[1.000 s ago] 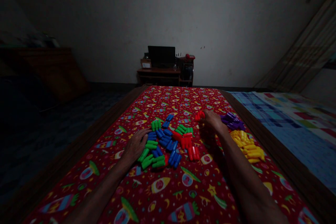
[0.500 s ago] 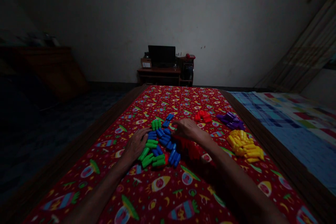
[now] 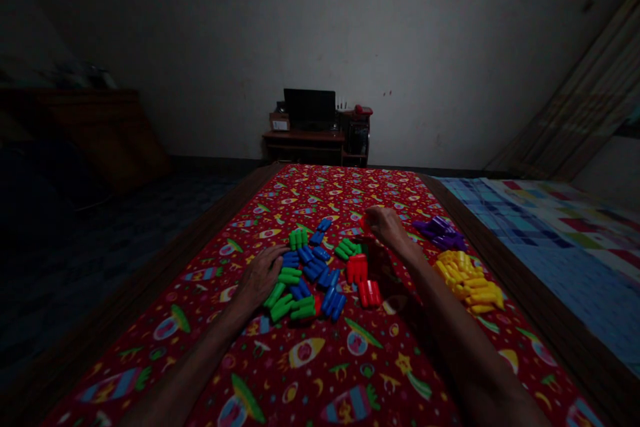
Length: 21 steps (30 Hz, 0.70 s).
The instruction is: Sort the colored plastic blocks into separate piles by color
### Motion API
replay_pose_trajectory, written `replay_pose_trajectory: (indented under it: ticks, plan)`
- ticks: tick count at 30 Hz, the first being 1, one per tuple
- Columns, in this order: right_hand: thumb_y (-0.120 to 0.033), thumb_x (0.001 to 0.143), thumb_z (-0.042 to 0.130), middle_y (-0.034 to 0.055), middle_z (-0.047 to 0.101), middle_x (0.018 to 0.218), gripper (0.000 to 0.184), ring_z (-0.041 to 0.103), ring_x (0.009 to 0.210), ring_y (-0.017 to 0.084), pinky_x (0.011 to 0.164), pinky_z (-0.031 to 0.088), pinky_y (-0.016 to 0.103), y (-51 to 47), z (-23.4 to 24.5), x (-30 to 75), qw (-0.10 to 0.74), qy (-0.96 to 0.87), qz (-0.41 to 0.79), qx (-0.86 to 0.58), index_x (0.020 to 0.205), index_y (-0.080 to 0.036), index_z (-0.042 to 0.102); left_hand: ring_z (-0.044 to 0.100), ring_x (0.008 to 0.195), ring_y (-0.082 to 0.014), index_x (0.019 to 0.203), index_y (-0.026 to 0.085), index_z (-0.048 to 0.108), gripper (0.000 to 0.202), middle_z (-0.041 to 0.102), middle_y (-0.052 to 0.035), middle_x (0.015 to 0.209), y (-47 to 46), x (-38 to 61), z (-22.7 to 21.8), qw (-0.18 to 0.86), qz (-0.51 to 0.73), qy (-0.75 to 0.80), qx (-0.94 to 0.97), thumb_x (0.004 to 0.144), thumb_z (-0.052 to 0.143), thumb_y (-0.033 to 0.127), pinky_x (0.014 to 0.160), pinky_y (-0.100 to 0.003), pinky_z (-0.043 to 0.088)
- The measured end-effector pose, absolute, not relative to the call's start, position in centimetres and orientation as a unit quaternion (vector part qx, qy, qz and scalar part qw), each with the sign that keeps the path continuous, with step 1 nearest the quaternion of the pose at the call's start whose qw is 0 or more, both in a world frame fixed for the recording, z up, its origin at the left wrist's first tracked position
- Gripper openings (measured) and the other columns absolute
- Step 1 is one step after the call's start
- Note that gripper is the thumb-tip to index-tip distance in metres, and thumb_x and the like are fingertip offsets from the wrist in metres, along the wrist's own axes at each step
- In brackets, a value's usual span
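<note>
My left hand [image 3: 259, 275] lies low over the cloth with its fingers stretched out, the tips touching the blue and green pieces. Several ribbed blue plastic pieces [image 3: 314, 269] and green plastic pieces [image 3: 282, 307] lie mixed together just right of it. Farther right, my right hand [image 3: 387, 225] is closed, fingers curled down, with a red plastic piece [image 3: 365, 223] showing at its fingertips. The hand covers the spot of the far red pile. Nearer me lie more red pieces [image 3: 357, 269], beside a green cluster [image 3: 349, 249].
A purple pile [image 3: 440, 233] and a yellow pile [image 3: 467, 280] lie along the right side of the red patterned cloth [image 3: 320, 387]. Beyond the far end stands a desk [image 3: 303, 137] with a monitor [image 3: 310, 108]. A bed [image 3: 525, 240] lies to the right.
My right hand has moved right and away from me, from the blue pieces to the red pile. Green and red pieces that its arm hid now show. My left hand stays put.
</note>
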State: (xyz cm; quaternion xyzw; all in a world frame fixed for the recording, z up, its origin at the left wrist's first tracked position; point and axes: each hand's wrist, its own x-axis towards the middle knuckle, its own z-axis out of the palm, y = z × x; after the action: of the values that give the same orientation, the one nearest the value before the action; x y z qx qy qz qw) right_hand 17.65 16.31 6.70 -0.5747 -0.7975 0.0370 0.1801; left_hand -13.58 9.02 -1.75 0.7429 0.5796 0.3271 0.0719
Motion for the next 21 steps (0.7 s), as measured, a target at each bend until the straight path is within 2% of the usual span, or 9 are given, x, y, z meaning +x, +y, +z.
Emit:
replay_pose_trajectory:
  ticks: [8,14,17,21]
  plan:
    - [-0.017,0.084,0.047,0.0142,0.069,0.110,0.035,0.061,0.101,0.021,0.077,0.041,0.024,17.1,6.1,20.8,0.133,-0.723,0.022,-0.678,0.113,-0.014,0.067,0.062,0.108,-0.0230,0.107,0.018,0.068,0.041,0.068,-0.0102,0.116,9.1,-13.8,-2.0,0.072,0.324,0.577,0.746,0.089,0.035,0.034,0.101,-0.042,0.047]
    - [-0.015,0.083,0.047,0.0114,0.073,0.091,0.028,0.064,0.083,0.018,0.065,0.038,0.022,15.3,9.0,18.6,0.109,-0.795,0.046,-0.595,0.093,-0.013,0.073,0.062,0.109,-0.0225,0.107,0.018,0.068,0.040,0.068,-0.0094,0.116,9.0,-13.7,-1.7,0.075,0.323,0.579,0.745,0.089,0.036,0.033,0.101,-0.041,0.046]
    - [-0.022,0.082,0.055,0.0094,0.073,0.091,0.022,0.066,0.080,0.018,0.060,0.039,0.022,13.4,9.9,16.5,0.032,-0.853,0.084,-0.514,0.092,-0.016,0.074,0.062,0.108,-0.0226,0.107,0.018,0.068,0.040,0.068,-0.0096,0.116,8.9,-13.6,-1.6,0.077,0.324,0.579,0.744,0.089,0.036,0.033,0.101,-0.040,0.047]
    - [-0.027,0.081,0.058,0.0138,0.072,0.094,0.025,0.068,0.086,0.024,0.064,0.045,0.026,11.2,8.9,13.7,-0.066,-0.867,0.041,-0.491,0.098,-0.018,0.073,0.063,0.107,-0.0222,0.106,0.020,0.068,0.038,0.069,-0.0080,0.115,9.1,-13.7,-1.8,0.067,0.331,0.572,0.747,0.088,0.037,0.033,0.099,-0.040,0.049]
